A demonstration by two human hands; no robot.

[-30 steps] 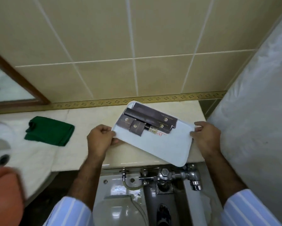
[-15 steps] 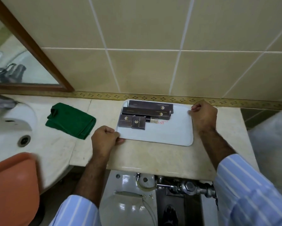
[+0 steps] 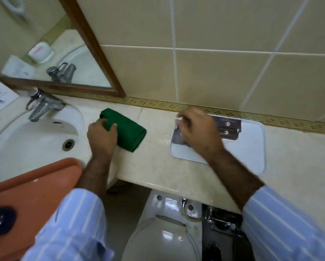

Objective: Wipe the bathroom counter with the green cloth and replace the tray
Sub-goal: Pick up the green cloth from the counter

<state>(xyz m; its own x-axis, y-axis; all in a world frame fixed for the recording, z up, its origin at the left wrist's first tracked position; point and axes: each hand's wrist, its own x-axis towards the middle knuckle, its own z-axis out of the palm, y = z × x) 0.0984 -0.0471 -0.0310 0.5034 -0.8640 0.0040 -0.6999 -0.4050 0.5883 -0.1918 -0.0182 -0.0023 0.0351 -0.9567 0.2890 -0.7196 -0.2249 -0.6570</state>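
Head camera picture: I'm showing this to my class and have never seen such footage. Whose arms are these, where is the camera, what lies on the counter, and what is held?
No machine here: a person wears the camera on their head, looking down at their own arms. The left hand grips a green cloth on the counter, beside the sink. The right hand hovers over a white tray of dark boxes; whether it holds anything is unclear. A toilet sits below.

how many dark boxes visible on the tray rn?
2 clearly visible: long dark boxes lying side by side at the back of the white tray. The right hand covers the tray's left part, so more may be hidden beneath.
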